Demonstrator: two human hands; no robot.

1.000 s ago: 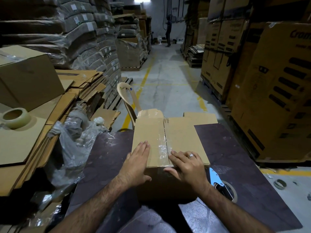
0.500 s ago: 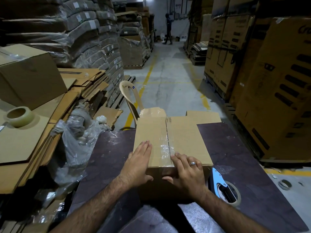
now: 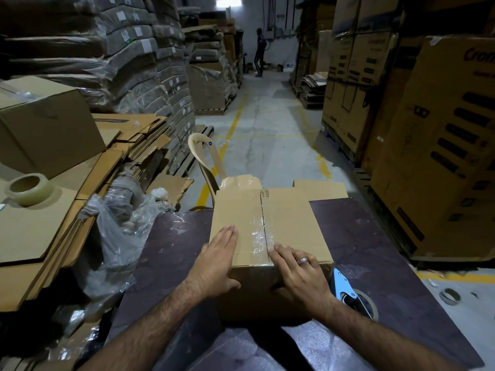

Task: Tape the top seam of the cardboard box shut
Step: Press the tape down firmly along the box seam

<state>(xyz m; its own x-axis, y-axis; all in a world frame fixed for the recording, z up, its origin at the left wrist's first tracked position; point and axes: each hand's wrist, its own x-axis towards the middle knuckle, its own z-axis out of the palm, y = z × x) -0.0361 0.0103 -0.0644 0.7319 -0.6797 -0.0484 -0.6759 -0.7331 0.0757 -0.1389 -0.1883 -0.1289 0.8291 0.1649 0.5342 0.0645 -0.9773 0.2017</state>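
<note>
Hands (image 3: 218, 261) at box (image 3: 289, 218) near edge

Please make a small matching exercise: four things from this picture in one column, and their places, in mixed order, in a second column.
Things:
1. loose tape roll
2. tape dispenser
3. plastic chair
4. left hand

Places:
A. behind the cardboard box
B. on the table, right of the box
C. on flat cardboard at far left
D. on the box's near left edge

Pairs: 1-C, 2-B, 3-A, 4-D
</note>
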